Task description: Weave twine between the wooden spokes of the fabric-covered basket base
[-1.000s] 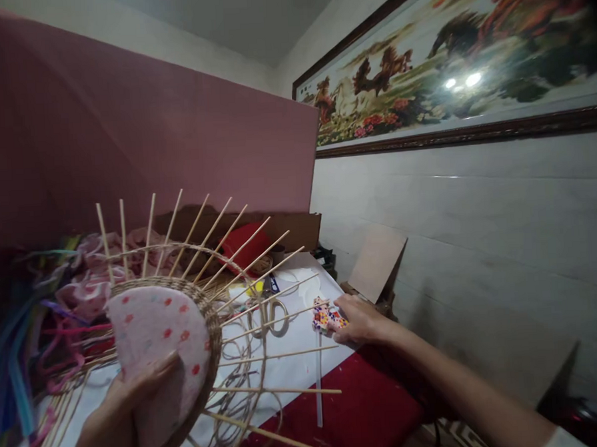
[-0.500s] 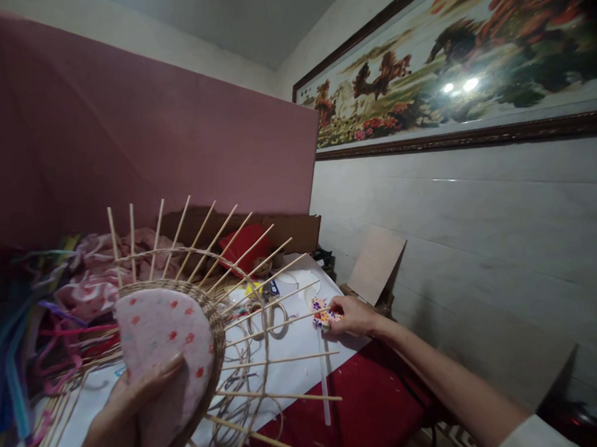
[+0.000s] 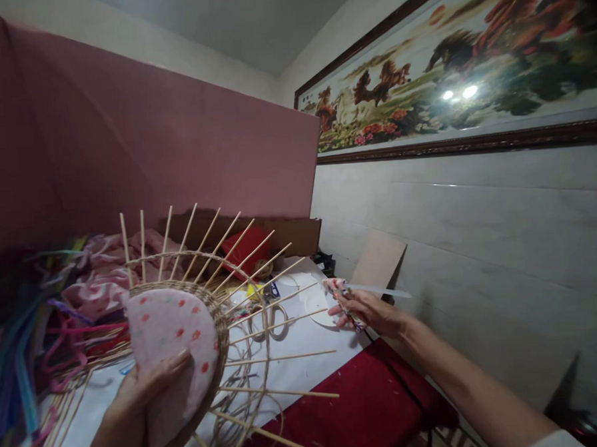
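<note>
My left hand (image 3: 147, 398) grips a half-round woven piece, its thumb across the pale pink fabric (image 3: 172, 337) with red spots. A woven rim (image 3: 218, 321) borders the fabric, and thin wooden sticks (image 3: 240, 260) fan out from it. Braided twine (image 3: 180, 254) runs across the sticks partway out. Over the table's right edge, my right hand (image 3: 370, 310) is closed around a flower-patterned hot glue gun (image 3: 336, 287). From it a translucent glue stick (image 3: 382, 290) points right, and a black cord (image 3: 394, 372) hangs below. Fingers partly hide the gun.
Scissors (image 3: 278, 321) and loose twine (image 3: 237, 387) lie on the white table covering (image 3: 296, 364). Pink cloth (image 3: 100, 267), coloured ribbons (image 3: 11, 372) and a red bag (image 3: 247, 246) are behind and left. A red surface (image 3: 358, 400) is in front; a board (image 3: 378, 263) leans on the wall.
My right hand has lifted and turned the glue gun, so its glue stick has swung from pointing down to pointing right. The left hand still holds the woven piece.
</note>
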### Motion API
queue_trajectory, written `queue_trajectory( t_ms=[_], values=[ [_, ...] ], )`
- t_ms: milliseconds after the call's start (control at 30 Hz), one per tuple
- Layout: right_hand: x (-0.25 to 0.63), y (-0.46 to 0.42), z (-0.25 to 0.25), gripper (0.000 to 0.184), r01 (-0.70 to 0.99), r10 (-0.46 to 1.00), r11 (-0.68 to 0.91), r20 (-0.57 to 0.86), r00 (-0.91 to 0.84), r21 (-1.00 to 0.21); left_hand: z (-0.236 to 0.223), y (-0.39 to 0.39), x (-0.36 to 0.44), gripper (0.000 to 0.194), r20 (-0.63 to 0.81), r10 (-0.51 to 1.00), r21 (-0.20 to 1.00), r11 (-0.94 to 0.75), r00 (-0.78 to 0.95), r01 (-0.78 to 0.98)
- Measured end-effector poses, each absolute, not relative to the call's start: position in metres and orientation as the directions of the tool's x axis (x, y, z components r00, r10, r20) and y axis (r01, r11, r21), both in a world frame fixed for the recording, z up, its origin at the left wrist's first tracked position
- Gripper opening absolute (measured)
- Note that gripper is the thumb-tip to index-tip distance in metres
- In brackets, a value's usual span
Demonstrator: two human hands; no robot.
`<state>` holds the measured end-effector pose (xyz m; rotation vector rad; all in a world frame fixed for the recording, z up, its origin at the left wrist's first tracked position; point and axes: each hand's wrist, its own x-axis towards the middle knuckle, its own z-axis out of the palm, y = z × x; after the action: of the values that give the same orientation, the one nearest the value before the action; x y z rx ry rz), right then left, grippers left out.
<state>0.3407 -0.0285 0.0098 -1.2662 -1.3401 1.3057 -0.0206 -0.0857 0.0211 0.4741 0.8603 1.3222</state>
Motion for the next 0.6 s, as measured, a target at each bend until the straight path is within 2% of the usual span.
queue_trajectory(
  t_ms=[133, 333, 467, 600],
  values=[
    [0.339, -0.042, 0.017, 0.03, -0.154, 0.996, 0.029, 0.041, -0.079, -0.988, 0.024, -0.086, -0.017, 0.064, -0.239, 0.971, 0.765, 0.186, -0.003, -0.616],
    [0.326, -0.079, 0.045, 0.03, -0.273, 0.985, 0.173, 0.166, 0.046, -0.946, 0.025, -0.087, -0.015, 0.043, -0.221, 0.975, 0.807, 0.184, 0.003, -0.561],
    [0.305, -0.112, 0.061, 0.033, -0.181, 0.975, 0.223, 0.222, 0.023, -0.958, 0.025, -0.09, -0.013, 0.028, -0.189, 0.982, 0.818, 0.163, 0.01, -0.552],
    [0.273, -0.132, 0.073, 0.04, 0.042, 0.992, 0.067, 0.062, -0.112, -0.997, 0.028, -0.094, -0.01, 0.024, -0.166, 0.986, 0.837, 0.151, 0.02, -0.526]
  ],
)
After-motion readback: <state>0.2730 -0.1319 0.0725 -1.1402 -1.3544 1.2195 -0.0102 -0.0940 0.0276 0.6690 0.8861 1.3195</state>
